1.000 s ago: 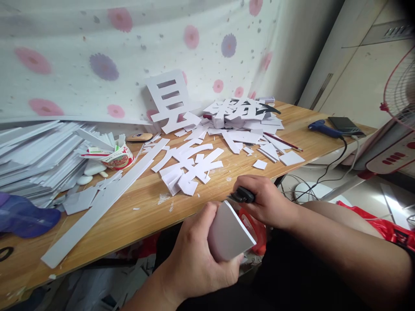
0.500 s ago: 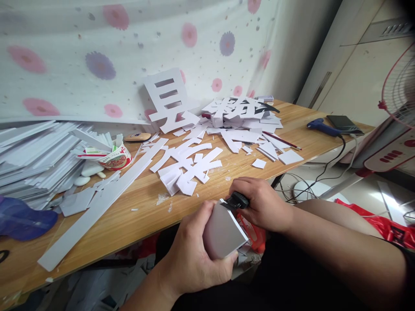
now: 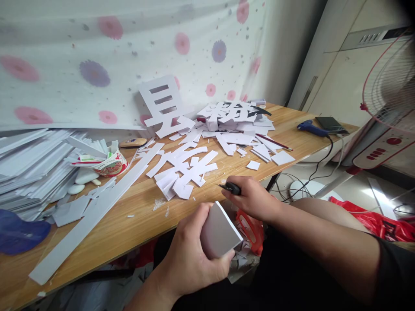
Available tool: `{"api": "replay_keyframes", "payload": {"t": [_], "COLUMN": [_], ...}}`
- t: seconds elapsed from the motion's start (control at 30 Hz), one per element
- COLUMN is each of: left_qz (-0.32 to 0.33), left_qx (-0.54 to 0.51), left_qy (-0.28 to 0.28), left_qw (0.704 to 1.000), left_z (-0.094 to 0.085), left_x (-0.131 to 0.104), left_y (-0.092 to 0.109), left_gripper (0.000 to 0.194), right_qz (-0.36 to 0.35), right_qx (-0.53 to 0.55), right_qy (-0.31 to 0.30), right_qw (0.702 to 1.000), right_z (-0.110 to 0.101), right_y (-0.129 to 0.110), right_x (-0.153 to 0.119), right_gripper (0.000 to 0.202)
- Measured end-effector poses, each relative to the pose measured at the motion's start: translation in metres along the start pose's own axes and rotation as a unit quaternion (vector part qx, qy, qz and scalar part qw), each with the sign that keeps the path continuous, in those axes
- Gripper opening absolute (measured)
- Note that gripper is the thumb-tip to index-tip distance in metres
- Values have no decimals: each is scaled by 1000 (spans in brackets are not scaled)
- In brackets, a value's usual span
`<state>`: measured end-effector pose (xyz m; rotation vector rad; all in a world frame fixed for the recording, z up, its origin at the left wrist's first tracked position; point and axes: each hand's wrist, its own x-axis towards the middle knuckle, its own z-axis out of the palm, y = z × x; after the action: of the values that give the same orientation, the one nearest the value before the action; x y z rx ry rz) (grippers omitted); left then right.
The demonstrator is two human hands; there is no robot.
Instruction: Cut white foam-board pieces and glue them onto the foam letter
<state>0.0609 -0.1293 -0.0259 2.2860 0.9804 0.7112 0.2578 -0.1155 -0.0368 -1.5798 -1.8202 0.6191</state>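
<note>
I note my left hand closed around a white foam board piece, thumb on its near face, fingers wrapped behind it, held below the table edge. My right hand is clenched on a black knife (blade tip pointing left, past the fingertips), just above and apart from the piece's top corner. Beyond the knuckles lie white cutouts on the table.
</note>
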Motion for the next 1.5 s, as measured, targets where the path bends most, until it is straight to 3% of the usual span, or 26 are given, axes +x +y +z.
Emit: {"api": "replay_keyframes", "payload": {"t": [0.13, 0.2, 0.27, 0.33, 0.4, 0.5, 0.57, 0.6, 0.67, 0.73, 0.83, 0.93, 1.13, 1.3, 1.5], "left_qz": [-43, -63, -84, -103, -109, -113, -117, -115, -102, -85, -72, -76, -43, -6, 30], "left_qx": [89, 106, 97, 36, -105, -361, -447, -459, -437, -377, -281, -197, -105, -28, 31], "left_qy": [80, 91, 82, 45, -30, -158, -214, -227, -215, -166, -95, -35, 15, 48, 78], "left_qw": [992, 988, 988, 993, 988, 912, 860, 851, 868, 907, 952, 977, 993, 998, 996], "left_z": [12, 15, 15, 10, 3, -4, -4, -2, 3, 7, 11, 12, 15, 14, 11], "left_x": [0, 1, 3, 6, 8, 9, 9, 9, 8, 6, 3, 1, 0, -2, -1], "left_y": [-15, -19, -21, -22, -24, -27, -28, -29, -29, -29, -32, -36, -37, -34, -32], "left_gripper": [59, 63, 67, 75, 76, 63, 56, 53, 47, 42, 38, 48, 47, 45, 41], "right_qz": [7, 8, 16, 27, 25, -15, -50, -68, -102, -122, -102, -79, -81, -53, -72], "right_qx": [208, 300, 314, 302, 290, 287, 280, 271, 235, 174, 39, -93, -213, -229, -216], "right_qy": [-61, -108, -132, -131, -120, -132, -145, -147, -121, -56, 29, 5, -11, -24, -25], "right_qw": [976, 948, 940, 944, 949, 949, 948, 949, 959, 976, 994, 993, 974, 972, 973], "right_z": [-8, -11, -12, -13, -15, -20, -22, -23, -23, -21, -17, -12, -7, -8, -8], "right_y": [-7, -11, -14, -14, -12, -8, -7, -7, -7, -7, -8, -15, -25, -24, -27], "right_x": [-5, -6, -7, -5, -3, -1, -1, -1, -2, -3, -7, -13, -17, -13, -15], "right_gripper": [33, 36, 34, 28, 22, 16, 15, 14, 13, 12, 8, 14, 8, 6, 7]}}
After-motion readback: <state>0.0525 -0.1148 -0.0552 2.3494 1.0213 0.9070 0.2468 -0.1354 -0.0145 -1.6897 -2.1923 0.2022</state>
